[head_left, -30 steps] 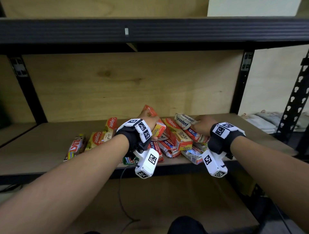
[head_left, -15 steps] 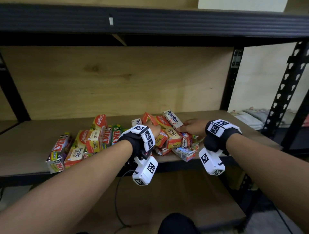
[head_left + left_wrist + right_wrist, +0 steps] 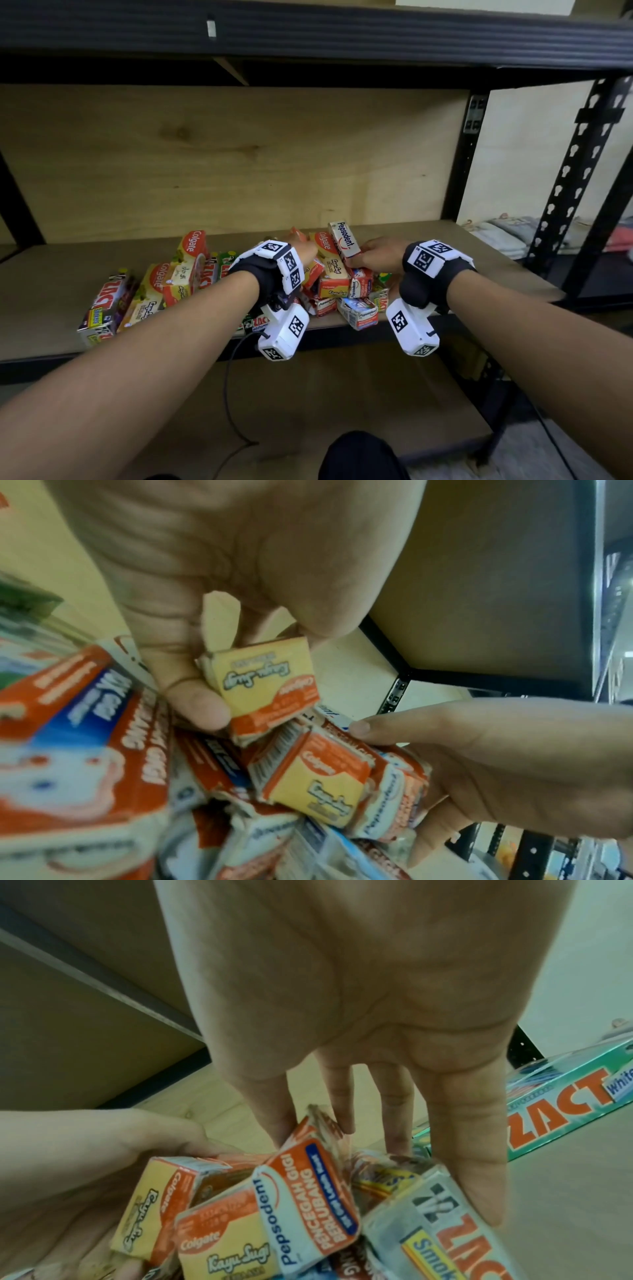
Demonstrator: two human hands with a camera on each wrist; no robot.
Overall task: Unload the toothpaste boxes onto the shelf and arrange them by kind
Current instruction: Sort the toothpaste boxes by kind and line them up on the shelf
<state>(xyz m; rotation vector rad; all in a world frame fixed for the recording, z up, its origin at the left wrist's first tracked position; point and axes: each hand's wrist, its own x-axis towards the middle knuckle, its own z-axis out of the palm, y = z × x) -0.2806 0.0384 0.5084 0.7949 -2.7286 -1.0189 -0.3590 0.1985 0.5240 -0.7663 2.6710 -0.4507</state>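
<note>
A heap of toothpaste boxes lies on the wooden shelf (image 3: 51, 274). My left hand (image 3: 303, 251) (image 3: 257, 664) pinches the end of a yellow and orange Colgate box (image 3: 263, 685) between thumb and fingers, just above the heap. My right hand (image 3: 373, 253) (image 3: 377, 1150) reaches into the right side of the heap with straight fingers. Its fingertips (image 3: 281, 1123) go down behind a red and white Pepsodent box (image 3: 308, 1191). A white Pepsodent box (image 3: 344, 240) leans upright against that hand. More Colgate boxes (image 3: 164, 284) and red Zact boxes (image 3: 109, 301) lie further left.
A green Zact box (image 3: 565, 1096) lies flat to the right of my right hand. The black beam of the upper shelf (image 3: 308, 31) runs overhead, and a black post (image 3: 462, 154) stands at the back right. A lower shelf board (image 3: 308, 411) with a cable (image 3: 229, 394) is below.
Both hands have come down from holding boxes up to the top of the heap. The white Pepsodent box that my right hand carried now leans on the heap.
</note>
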